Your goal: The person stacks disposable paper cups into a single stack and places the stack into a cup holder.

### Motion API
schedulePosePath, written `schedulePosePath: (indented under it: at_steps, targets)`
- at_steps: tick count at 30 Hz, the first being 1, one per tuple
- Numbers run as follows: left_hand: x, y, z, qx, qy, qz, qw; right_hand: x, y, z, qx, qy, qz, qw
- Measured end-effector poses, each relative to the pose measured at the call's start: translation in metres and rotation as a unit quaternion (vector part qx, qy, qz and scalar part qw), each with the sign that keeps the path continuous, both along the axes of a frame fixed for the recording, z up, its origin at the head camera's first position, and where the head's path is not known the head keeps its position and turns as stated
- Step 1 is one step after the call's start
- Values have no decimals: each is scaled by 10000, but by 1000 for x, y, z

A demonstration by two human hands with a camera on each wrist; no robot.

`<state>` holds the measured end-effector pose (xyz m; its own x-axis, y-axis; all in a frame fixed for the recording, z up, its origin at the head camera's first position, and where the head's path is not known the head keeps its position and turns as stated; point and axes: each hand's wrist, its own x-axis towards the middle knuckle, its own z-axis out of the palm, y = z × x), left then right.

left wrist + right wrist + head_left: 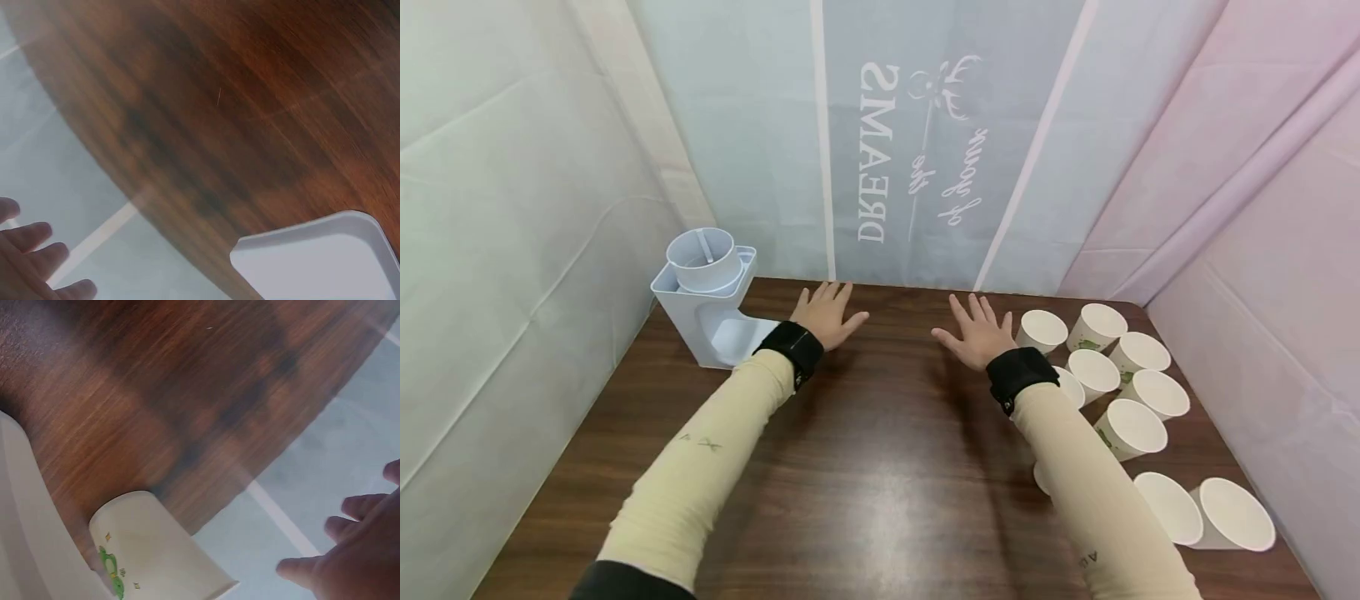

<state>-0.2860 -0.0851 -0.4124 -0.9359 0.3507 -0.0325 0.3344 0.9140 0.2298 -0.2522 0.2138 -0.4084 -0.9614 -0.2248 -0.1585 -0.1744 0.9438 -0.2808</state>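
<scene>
My left hand [824, 317] is held out over the far part of the dark wooden table [880, 450], fingers spread and straight, holding nothing. Just left of it stands a pale blue-white plastic holder [696, 321] with a round cup-like part [703, 260] on top; its base tray [319, 262] shows in the left wrist view. My right hand [979, 337] is likewise stretched out with spread fingers and nothing in it. Nearest to that hand is a white paper cup [1042, 330], whose green printed figure shows on the paper cup [150, 550] in the right wrist view.
Several more white paper cups [1131, 427] stand upright, mouths up, along the right side, some partly hidden by my right forearm. Two cups, one of them a paper cup [1234, 512], sit nearer the front right. Fabric curtains [760, 125] hang behind the table and at both sides.
</scene>
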Motion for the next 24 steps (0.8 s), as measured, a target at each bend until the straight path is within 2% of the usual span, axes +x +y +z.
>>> schedulePosePath:
  at_steps: [7,12,18,21,24]
  targets:
    - [21,-21,12,193,142,-100,9997,16,-1,19,-236,-243,291,9990]
    - [44,-37,16,646,181,-309,9973,36,-3,40,-399,-211,669,9967]
    - [77,-66,25,1485,409,-384,9873,71,-3,62,-773,126,1014,9918]
    - [95,-84,30,1835,656,-317,9803,93,1,69,-943,248,1045,9897]
    - [115,-105,33,2067,852,-119,9746,116,7,75,-1197,302,1014,9872]
